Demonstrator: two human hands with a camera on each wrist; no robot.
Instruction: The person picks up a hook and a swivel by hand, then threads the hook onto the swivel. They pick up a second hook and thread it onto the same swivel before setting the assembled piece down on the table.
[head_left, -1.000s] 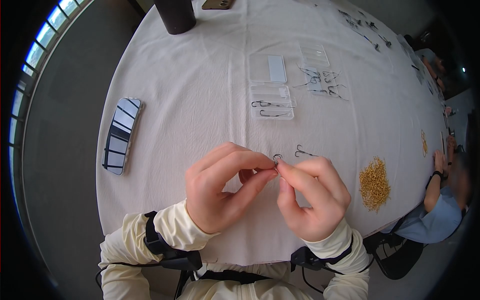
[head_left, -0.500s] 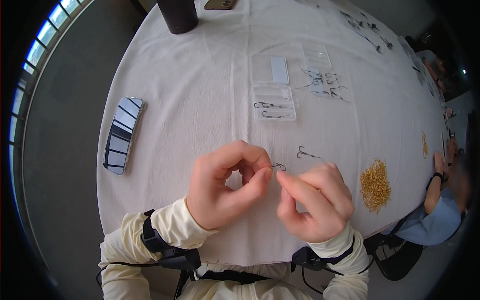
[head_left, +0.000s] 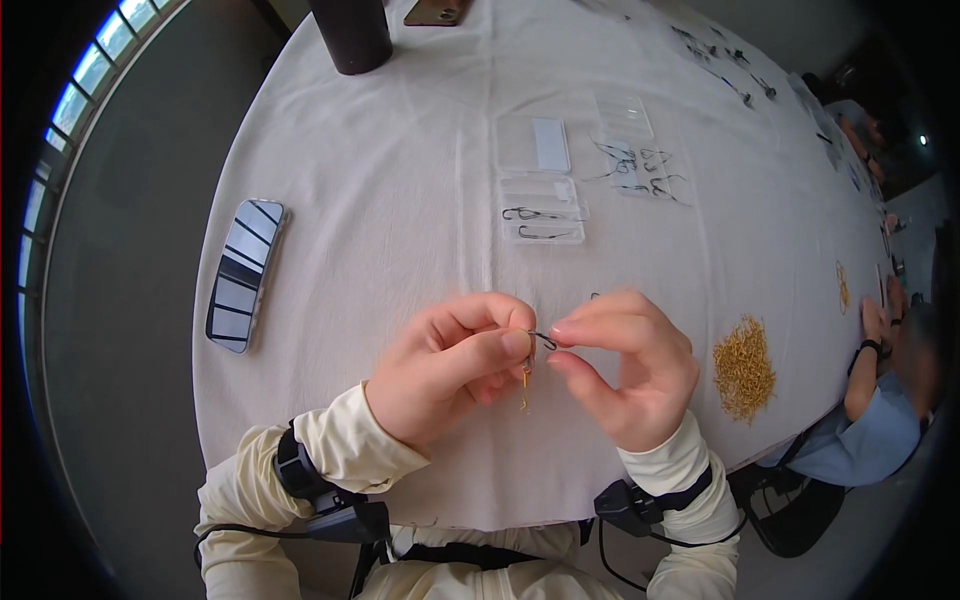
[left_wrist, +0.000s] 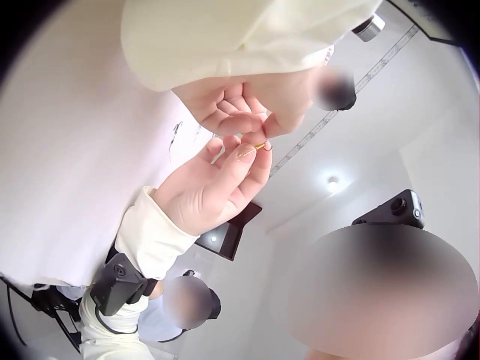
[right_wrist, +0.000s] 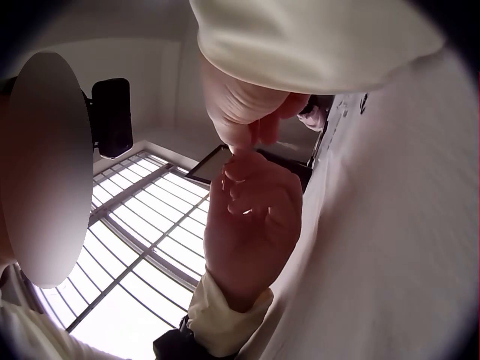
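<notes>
In the head view my left hand (head_left: 455, 365) pinches a small dark fishing hook (head_left: 543, 341) between thumb and forefinger. A thin gold-coloured piece (head_left: 525, 390) hangs below those fingertips. Facing it, my right hand (head_left: 635, 365) has its thumb and forefinger parted around the hook's curved end, fingertips right at the metal. Behind the right hand, only the tip of another hook (head_left: 594, 295) shows on the cloth. The left wrist view has the gold piece (left_wrist: 252, 151) across the right fingertips. In the right wrist view the fingers hide the hook.
A heap of small gold-coloured pieces (head_left: 744, 372) lies to the right. Ahead are two clear plastic boxes, one (head_left: 542, 240) with hooks inside, another (head_left: 625, 118) with hooks around it. A phone (head_left: 244, 275) lies left; a dark cup (head_left: 350, 40) stands farther back. Another person's arm (head_left: 868, 370) is at right.
The right hand's thumb and forefinger have parted, and the left hand has turned. A gold-coloured piece now shows hanging under the left fingertips. The right hand now covers most of the hook on the cloth.
</notes>
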